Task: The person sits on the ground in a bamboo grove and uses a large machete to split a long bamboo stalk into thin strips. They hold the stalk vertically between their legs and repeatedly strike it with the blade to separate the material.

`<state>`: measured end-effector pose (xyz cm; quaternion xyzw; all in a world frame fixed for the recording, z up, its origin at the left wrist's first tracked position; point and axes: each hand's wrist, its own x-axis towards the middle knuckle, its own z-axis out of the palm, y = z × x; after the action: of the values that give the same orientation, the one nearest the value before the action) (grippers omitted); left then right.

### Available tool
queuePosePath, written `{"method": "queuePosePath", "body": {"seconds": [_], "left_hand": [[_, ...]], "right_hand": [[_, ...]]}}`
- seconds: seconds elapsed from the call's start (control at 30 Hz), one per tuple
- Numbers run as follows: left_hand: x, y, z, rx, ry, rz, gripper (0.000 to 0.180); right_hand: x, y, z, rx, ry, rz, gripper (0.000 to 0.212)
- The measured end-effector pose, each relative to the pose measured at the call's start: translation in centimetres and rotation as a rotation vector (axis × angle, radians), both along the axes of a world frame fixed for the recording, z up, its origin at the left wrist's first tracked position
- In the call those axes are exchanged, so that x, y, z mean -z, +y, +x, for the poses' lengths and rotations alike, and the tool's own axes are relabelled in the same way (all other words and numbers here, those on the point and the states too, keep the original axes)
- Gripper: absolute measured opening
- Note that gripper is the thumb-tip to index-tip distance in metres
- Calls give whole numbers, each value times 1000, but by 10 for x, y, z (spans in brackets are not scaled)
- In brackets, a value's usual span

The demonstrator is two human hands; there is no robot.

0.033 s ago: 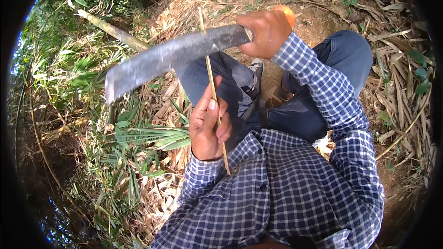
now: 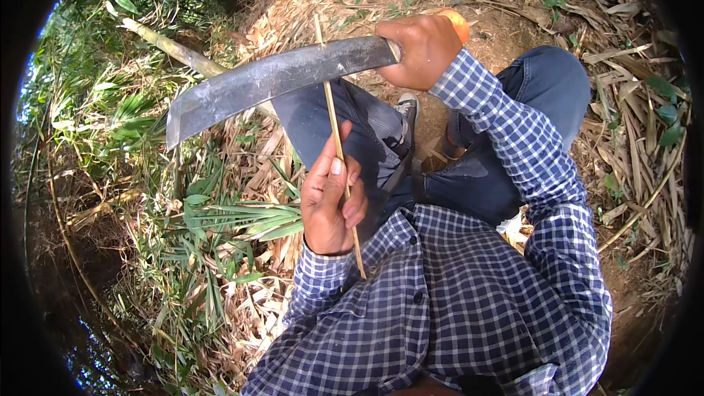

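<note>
My right hand [image 2: 419, 53] is closed round the handle of a machete [image 2: 271, 79], whose orange butt [image 2: 459, 26] sticks out beyond the fist. The broad dark blade stretches left, its squared tip lowest. A thin bamboo strip [image 2: 332, 111] runs up from my shirt front and passes under the blade, with its far end showing beyond. My left hand [image 2: 334, 202] pinches the strip between thumb and fingers, a short way nearer me than the blade. Whether blade and strip touch cannot be made out.
Below the blade is my bent left knee [image 2: 301, 121], in dark trousers. A cut bamboo pole [image 2: 176, 51] slants behind the machete. Dry bamboo leaves [image 2: 623, 128] litter the ground at right; green leaves [image 2: 246, 218] grow beside my left arm.
The machete's tip has swung slightly up and away from me, and its blurred blade is now sharp. My left hand and the bamboo strip stay almost in place.
</note>
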<state>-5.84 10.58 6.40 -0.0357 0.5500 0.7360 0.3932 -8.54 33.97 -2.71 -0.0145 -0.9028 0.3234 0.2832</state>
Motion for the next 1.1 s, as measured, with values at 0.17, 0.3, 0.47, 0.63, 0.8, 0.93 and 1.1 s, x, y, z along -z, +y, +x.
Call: {"method": "queuePosePath", "body": {"seconds": [0.17, 0.3, 0.47, 0.63, 0.8, 0.93, 1.1], "left_hand": [[-2, 1, 10, 9, -19, 18, 58], [7, -6, 13, 52, 27, -10, 54], [24, 4, -10, -81, 106, -77, 46], [19, 16, -34, -93, 205, -91, 34], [12, 21, -27, -124, 214, -136, 22], [6, 19, -21, -148, 151, -87, 16], [8, 19, -22, -120, 140, -133, 33]], "right_hand": [[-1, 6, 1, 2, -11, 39, 22], [11, 37, -15, 235, -250, -79, 25], [5, 21, 5, 143, -188, -257, 26], [-4, -13, 14, -49, -31, -140, 22], [-5, -27, 14, -177, -7, -116, 26], [5, -20, 6, -123, -7, -48, 28], [-2, -27, 14, -191, -53, -79, 28]]}}
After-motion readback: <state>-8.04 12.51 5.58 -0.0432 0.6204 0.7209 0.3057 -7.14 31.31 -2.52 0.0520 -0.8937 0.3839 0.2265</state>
